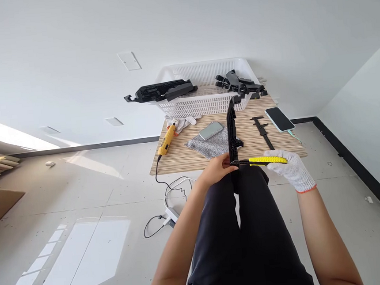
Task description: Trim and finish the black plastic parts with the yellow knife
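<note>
My bare left hand (217, 172) is closed around the lower end of a long black plastic part (231, 127), which stands out over the near table edge in front of my lap. A white knit glove with an orange cuff covers my right hand (284, 163). Its fingers are wrapped around a utility knife (265, 160) with a ribbed yellow handle. The knife lies sideways, its pointed tip at the lower end of the part, close to my left fingers. Whether the tip cuts into the plastic is too small to tell.
On the striped table (192, 163) are a yellow corded tool (167, 140), a glove (184, 123), a grey cloth (204, 148) under a grey-green box (210, 131), calipers (262, 131) and a phone (280, 119). Behind, a white basket (200, 104) holds black parts (238, 83). Cables (166, 193) hang left.
</note>
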`<state>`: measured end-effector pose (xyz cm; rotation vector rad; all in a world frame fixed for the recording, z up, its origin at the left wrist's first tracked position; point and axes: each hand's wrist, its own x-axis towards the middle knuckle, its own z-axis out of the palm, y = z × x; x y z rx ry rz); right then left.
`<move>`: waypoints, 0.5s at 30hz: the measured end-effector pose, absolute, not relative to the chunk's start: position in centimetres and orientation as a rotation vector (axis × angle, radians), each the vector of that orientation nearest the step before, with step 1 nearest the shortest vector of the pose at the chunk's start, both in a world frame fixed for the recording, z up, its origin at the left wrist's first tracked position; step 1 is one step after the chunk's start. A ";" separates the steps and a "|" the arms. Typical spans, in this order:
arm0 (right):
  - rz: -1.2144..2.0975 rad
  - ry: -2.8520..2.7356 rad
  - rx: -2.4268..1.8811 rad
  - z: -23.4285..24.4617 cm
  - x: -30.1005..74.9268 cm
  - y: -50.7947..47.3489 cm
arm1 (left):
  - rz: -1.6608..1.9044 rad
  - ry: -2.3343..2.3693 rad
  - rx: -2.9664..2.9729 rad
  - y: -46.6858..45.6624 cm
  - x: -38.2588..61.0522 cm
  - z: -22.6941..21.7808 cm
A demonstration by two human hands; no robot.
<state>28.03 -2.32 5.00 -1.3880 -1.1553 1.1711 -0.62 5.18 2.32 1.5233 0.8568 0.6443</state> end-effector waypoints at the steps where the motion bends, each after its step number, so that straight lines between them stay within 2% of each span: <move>1: 1.128 -1.242 -1.444 4.9 28.3 -2.4 | 0.637 0.844 1.503 5.2 -0.6 2.2; 4: 1.028 -1.294 -1.464 4.1 28.4 -1.9 | 0.636 0.815 1.474 5.2 -0.8 2.0; 8: 1.012 -0.999 -1.337 2.9 27.9 -1.0 | 0.648 0.773 1.456 5.1 -1.0 2.0; 12: 1.032 -1.369 -1.393 3.3 27.8 -0.7 | 0.653 0.761 1.473 5.0 -1.1 2.1; 15: 0.791 -1.696 -1.475 4.4 27.5 -0.8 | 0.651 0.777 1.509 5.0 -1.2 2.1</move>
